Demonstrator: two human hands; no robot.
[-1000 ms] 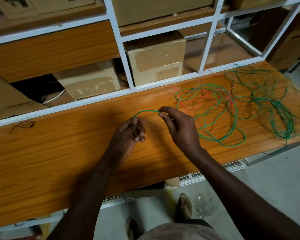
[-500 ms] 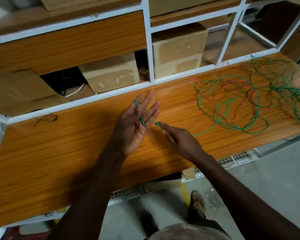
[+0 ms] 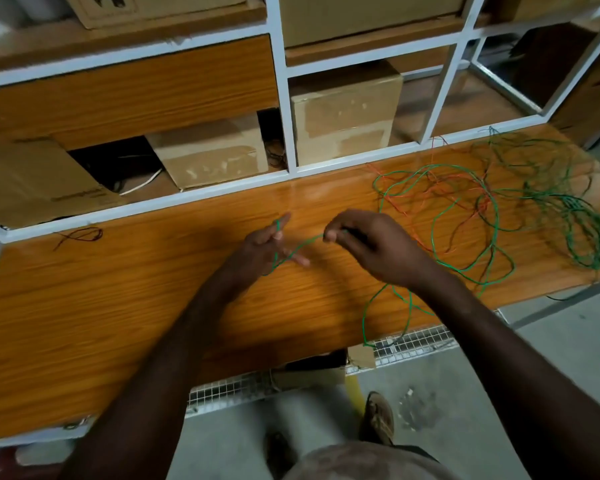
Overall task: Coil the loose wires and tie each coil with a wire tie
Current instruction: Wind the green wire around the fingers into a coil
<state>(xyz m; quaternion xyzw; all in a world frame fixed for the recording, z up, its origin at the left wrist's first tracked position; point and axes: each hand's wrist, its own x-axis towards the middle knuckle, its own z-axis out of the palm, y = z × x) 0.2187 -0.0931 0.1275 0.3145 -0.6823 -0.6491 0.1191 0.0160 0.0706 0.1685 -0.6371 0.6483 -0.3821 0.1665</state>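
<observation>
Left hand (image 3: 265, 249): above the middle of the shelf (image 3: 118, 306), fingers extended and slightly spread, palm turned toward the right hand. The green wire (image 3: 305, 242) passes across these fingers, from near the upper fingertip down to the lower edge of the hand; whether it loops fully around the hand cannot be determined

Right hand (image 3: 374, 247): just right of the left hand, also above the shelf, fingers curled, thumb and fingertips pinching the green wire. A short span of wire runs between the two hands, clear of the shelf surface

From the right hand, the green wire drops under the wrist, forms a loop at the front edge of the shelf, and hangs slightly past that edge. It connects toward the tangle (image 3: 492, 209) of green and red wires lying on the right part of the shelf, well apart from the left hand

A short dark wire (image 3: 80, 234) lies at the far left of the shelf, near its rear edge

Behind the shelf: a white frame (image 3: 284, 109) with compartments holding boxes (image 3: 343, 112)
</observation>
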